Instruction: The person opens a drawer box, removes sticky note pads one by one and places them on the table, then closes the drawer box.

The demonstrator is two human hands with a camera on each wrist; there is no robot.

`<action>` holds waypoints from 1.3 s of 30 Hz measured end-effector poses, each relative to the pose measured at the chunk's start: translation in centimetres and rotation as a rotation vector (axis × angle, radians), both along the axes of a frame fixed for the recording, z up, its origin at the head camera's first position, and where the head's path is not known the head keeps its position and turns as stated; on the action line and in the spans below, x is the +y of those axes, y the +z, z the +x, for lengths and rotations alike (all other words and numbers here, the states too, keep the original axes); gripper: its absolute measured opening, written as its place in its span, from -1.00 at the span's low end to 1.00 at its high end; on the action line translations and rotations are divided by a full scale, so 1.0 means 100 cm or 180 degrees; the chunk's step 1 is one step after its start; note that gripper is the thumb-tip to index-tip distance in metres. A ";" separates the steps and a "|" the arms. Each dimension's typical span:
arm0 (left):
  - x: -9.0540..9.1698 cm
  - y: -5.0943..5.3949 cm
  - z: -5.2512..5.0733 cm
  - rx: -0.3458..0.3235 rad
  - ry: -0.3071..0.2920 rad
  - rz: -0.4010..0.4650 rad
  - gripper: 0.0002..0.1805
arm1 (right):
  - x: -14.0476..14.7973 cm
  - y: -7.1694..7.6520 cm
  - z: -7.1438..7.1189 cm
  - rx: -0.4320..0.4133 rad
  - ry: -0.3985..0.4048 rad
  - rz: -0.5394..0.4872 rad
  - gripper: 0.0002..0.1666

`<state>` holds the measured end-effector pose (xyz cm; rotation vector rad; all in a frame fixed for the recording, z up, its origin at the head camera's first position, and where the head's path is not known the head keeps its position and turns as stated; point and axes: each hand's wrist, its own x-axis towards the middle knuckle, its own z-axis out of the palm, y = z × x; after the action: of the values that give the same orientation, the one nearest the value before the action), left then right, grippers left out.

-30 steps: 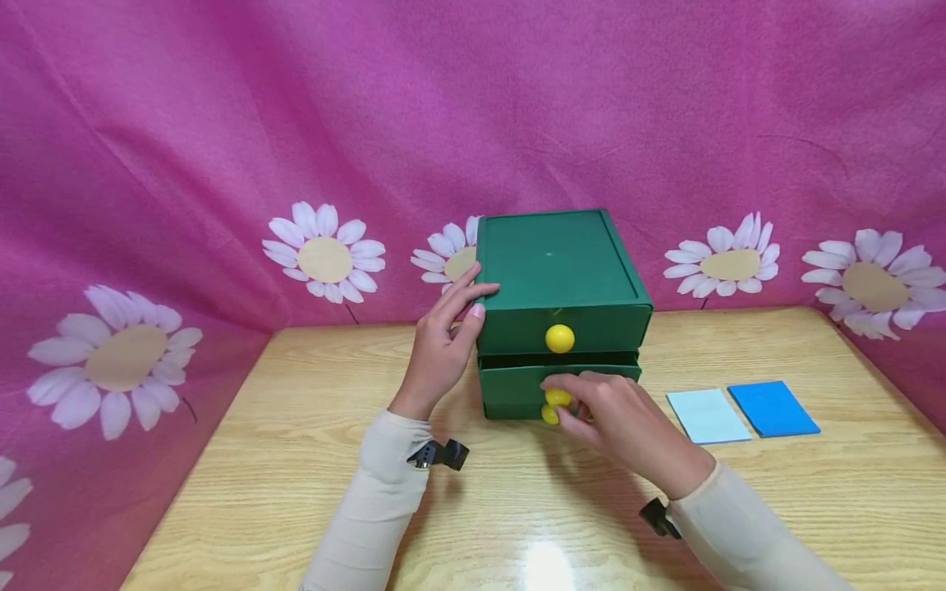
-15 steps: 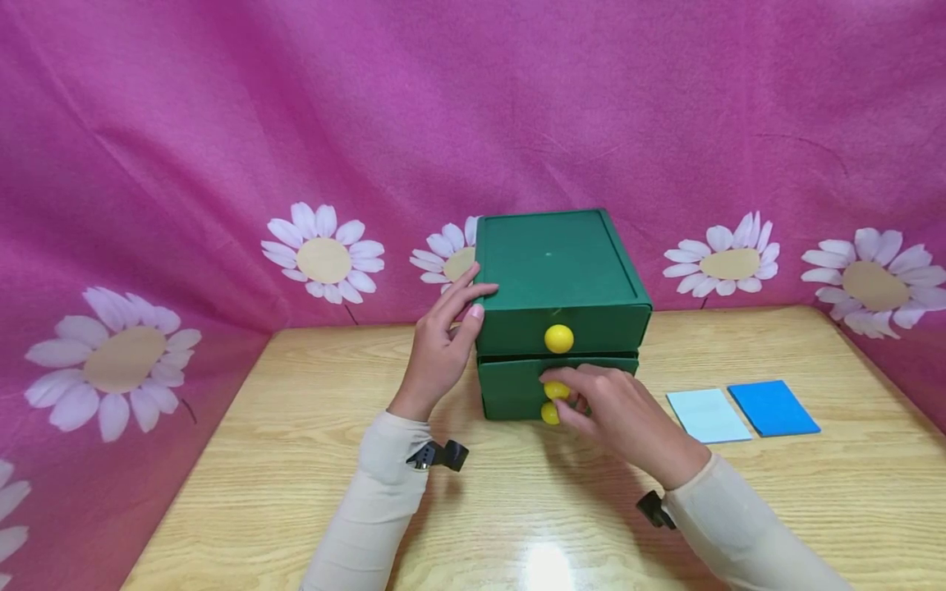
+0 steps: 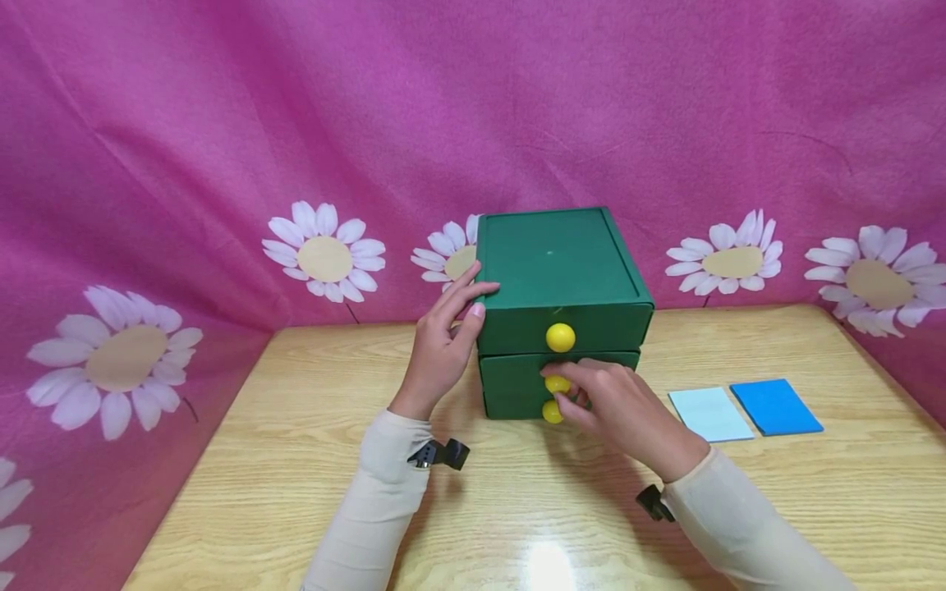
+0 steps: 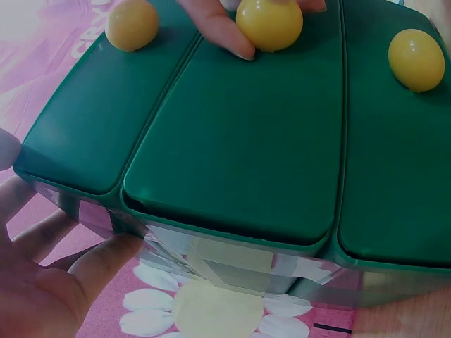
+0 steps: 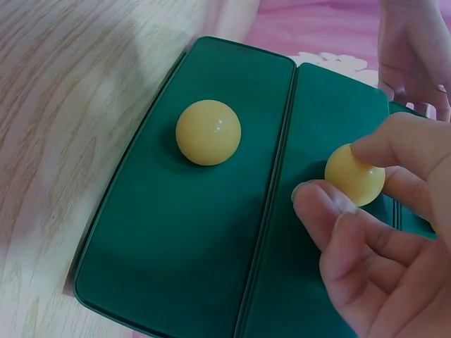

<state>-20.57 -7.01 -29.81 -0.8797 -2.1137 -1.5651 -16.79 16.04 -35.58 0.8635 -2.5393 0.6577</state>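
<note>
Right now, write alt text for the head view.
A right hand pinches the middle yellow knob of a green three-drawer cabinet; the left hand touches its left side. A pale-blue square and a blue square lie on the wooden table at right, before a pink daisy-print cloth.

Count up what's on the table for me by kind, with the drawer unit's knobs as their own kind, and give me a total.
Green box-shaped drawer unit: 1
Yellow ball-shaped knobs: 3
Pale blue flat square pad: 1
Bright blue flat square pad: 1
Total: 6
</note>
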 end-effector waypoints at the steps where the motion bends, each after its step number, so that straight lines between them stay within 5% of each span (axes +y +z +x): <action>1: 0.000 0.000 0.000 0.0003 -0.0003 0.0003 -0.66 | 0.000 0.000 0.000 0.0002 -0.0002 -0.0002 -0.69; 22: 0.000 0.000 0.000 -0.0004 0.0007 0.0008 -0.67 | -0.001 -0.003 -0.001 -0.0025 -0.0036 -0.0035 -0.66; 28: -0.002 -0.016 -0.016 0.0056 0.0030 -0.0006 -0.66 | -0.002 -0.003 0.000 -0.0074 -0.0069 -0.0064 -0.66; 33: 0.000 -0.001 -0.001 0.0005 0.0000 0.0027 -0.68 | -0.002 -0.003 0.000 -0.0041 -0.0073 -0.0094 -0.65; 39: 0.000 0.001 0.000 -0.0004 0.0017 -0.0008 -0.68 | -0.002 -0.007 0.000 0.0083 -0.0096 -0.0150 -0.64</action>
<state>-20.53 -6.98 -29.75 -0.8734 -2.1177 -1.5610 -16.76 15.83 -36.32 0.8109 -2.4983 0.6898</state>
